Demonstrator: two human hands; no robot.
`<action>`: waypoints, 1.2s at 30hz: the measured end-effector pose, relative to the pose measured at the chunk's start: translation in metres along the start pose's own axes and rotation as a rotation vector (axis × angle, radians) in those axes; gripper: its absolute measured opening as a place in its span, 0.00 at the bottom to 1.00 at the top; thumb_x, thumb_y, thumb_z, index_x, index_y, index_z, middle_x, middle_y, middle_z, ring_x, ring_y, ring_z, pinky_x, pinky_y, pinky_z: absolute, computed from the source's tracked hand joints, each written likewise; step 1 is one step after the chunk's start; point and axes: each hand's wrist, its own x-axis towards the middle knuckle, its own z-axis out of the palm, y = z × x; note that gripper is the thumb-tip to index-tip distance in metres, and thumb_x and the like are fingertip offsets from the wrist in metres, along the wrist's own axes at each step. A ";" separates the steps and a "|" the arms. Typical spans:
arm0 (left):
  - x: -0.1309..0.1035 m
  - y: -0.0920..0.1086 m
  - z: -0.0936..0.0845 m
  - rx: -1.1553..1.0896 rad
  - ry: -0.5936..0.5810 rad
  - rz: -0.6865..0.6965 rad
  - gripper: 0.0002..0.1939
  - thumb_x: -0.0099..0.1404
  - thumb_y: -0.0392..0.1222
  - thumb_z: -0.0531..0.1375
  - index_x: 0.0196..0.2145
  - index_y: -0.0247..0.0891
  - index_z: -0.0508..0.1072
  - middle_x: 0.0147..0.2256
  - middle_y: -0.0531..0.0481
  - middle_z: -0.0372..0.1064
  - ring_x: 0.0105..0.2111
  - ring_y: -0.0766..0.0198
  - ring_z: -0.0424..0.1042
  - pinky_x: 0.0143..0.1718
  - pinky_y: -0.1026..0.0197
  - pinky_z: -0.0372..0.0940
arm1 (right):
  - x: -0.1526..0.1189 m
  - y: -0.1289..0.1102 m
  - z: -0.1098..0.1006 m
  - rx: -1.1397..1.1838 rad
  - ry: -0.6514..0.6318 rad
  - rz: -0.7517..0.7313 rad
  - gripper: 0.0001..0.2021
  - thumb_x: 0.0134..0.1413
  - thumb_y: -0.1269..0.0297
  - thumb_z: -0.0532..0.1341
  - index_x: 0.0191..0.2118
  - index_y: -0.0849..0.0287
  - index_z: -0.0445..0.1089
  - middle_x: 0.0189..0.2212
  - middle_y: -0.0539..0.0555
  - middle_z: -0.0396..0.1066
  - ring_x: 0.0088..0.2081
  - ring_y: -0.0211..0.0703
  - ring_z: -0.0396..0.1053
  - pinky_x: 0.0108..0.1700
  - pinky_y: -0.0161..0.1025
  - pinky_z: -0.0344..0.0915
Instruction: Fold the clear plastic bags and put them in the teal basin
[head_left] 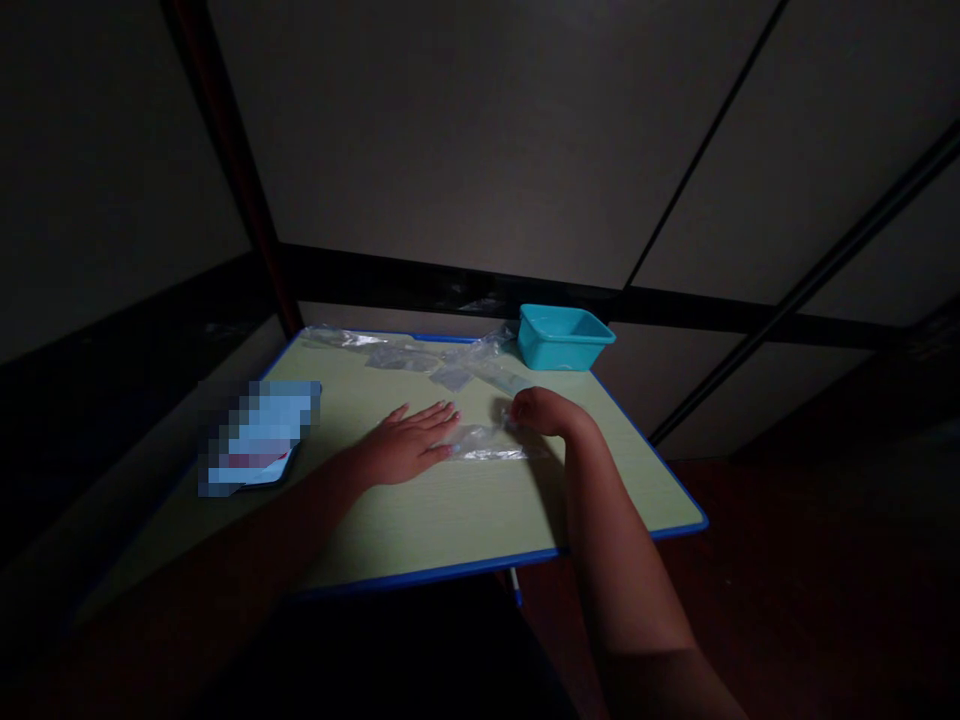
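The left hand [409,442] lies palm down on the bench [450,540], its fingers extended and a little apart, their tips at the left end of a clear plastic piece [491,442]; the right hand [546,410] is bent over the right part of that piece, its fingers curled inward; the piece lies between the two hands, near the middle of the bench. Handling such thin film well likely calls for steady, flat pressure from the left palm, with light, even work by the right fingers, since a sharp tug could crease or slide it; more clear plastic [401,358] lies beyond, towards the turquoise bin [566,345].

Whether the right fingers pinch the film cannot be told, as the hand's back hides their tips; the film's edges fade into the bench; a device [262,435] at the left is pixelated; the dim light swallows the surroundings.
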 end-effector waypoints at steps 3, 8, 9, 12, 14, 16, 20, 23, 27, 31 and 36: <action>0.000 0.000 0.000 0.004 0.000 -0.004 0.27 0.68 0.56 0.40 0.63 0.51 0.45 0.64 0.52 0.38 0.64 0.61 0.40 0.60 0.46 0.37 | 0.000 0.000 0.000 0.020 0.003 -0.006 0.17 0.58 0.57 0.54 0.32 0.65 0.74 0.28 0.59 0.74 0.26 0.38 0.67 0.28 0.32 0.58; 0.000 0.000 0.000 0.009 -0.007 -0.011 0.27 0.68 0.56 0.40 0.63 0.51 0.45 0.64 0.53 0.37 0.64 0.61 0.40 0.60 0.45 0.36 | 0.005 0.004 0.004 0.187 0.025 -0.006 0.19 0.56 0.52 0.55 0.36 0.65 0.72 0.26 0.58 0.74 0.23 0.38 0.67 0.26 0.32 0.58; 0.000 0.001 -0.001 0.009 -0.010 -0.014 0.27 0.68 0.57 0.40 0.63 0.51 0.45 0.64 0.53 0.37 0.64 0.61 0.40 0.60 0.45 0.37 | 0.005 0.005 0.005 0.200 0.030 -0.008 0.16 0.54 0.54 0.58 0.37 0.65 0.71 0.27 0.57 0.74 0.23 0.37 0.67 0.26 0.32 0.58; -0.001 0.002 -0.003 0.007 -0.020 -0.018 0.27 0.68 0.57 0.39 0.63 0.50 0.46 0.64 0.53 0.37 0.64 0.61 0.40 0.60 0.44 0.37 | 0.006 0.005 0.007 0.195 0.052 -0.035 0.13 0.48 0.64 0.64 0.41 0.64 0.69 0.32 0.56 0.74 0.25 0.35 0.68 0.26 0.29 0.58; -0.001 0.002 -0.003 0.004 -0.019 -0.010 0.28 0.68 0.57 0.39 0.63 0.50 0.46 0.64 0.53 0.37 0.64 0.61 0.40 0.60 0.45 0.37 | 0.005 0.005 0.008 0.188 0.043 -0.064 0.15 0.46 0.69 0.64 0.43 0.63 0.68 0.35 0.55 0.74 0.27 0.34 0.68 0.26 0.28 0.58; 0.000 0.003 -0.003 0.002 -0.014 -0.005 0.28 0.68 0.57 0.40 0.63 0.50 0.46 0.64 0.52 0.37 0.64 0.60 0.40 0.60 0.45 0.37 | 0.004 0.004 0.008 0.166 0.009 -0.070 0.16 0.44 0.74 0.62 0.43 0.63 0.68 0.34 0.55 0.74 0.29 0.35 0.68 0.26 0.28 0.58; 0.000 0.003 -0.004 0.009 -0.021 -0.010 0.28 0.68 0.57 0.40 0.63 0.49 0.45 0.64 0.52 0.37 0.64 0.59 0.40 0.60 0.43 0.38 | 0.000 0.000 0.005 0.088 -0.031 -0.071 0.16 0.41 0.78 0.60 0.40 0.64 0.70 0.32 0.54 0.74 0.29 0.37 0.69 0.25 0.28 0.58; -0.001 0.004 -0.004 0.023 -0.025 -0.004 0.30 0.67 0.59 0.42 0.64 0.48 0.44 0.65 0.51 0.36 0.64 0.58 0.39 0.60 0.43 0.37 | -0.001 -0.002 0.003 0.049 -0.060 -0.068 0.17 0.39 0.77 0.61 0.40 0.63 0.71 0.32 0.54 0.74 0.30 0.38 0.69 0.25 0.29 0.58; -0.001 0.003 -0.005 0.031 -0.029 -0.001 0.31 0.67 0.59 0.42 0.64 0.48 0.43 0.65 0.51 0.36 0.64 0.58 0.39 0.60 0.43 0.37 | -0.001 -0.002 0.003 0.037 -0.136 -0.100 0.20 0.39 0.73 0.64 0.44 0.62 0.69 0.35 0.55 0.74 0.32 0.38 0.69 0.27 0.29 0.58; -0.001 0.003 -0.004 0.023 -0.031 -0.004 0.32 0.66 0.59 0.42 0.64 0.47 0.43 0.65 0.51 0.36 0.64 0.58 0.39 0.60 0.42 0.38 | -0.001 0.001 0.005 0.021 -0.134 -0.102 0.22 0.38 0.75 0.63 0.45 0.62 0.68 0.37 0.55 0.73 0.33 0.39 0.69 0.26 0.28 0.58; -0.001 0.005 -0.007 0.022 -0.035 -0.015 0.31 0.66 0.59 0.43 0.64 0.48 0.43 0.65 0.51 0.36 0.64 0.58 0.39 0.60 0.43 0.37 | 0.000 0.000 0.004 0.063 -0.080 -0.037 0.17 0.43 0.79 0.57 0.42 0.62 0.69 0.33 0.54 0.74 0.26 0.35 0.68 0.25 0.28 0.57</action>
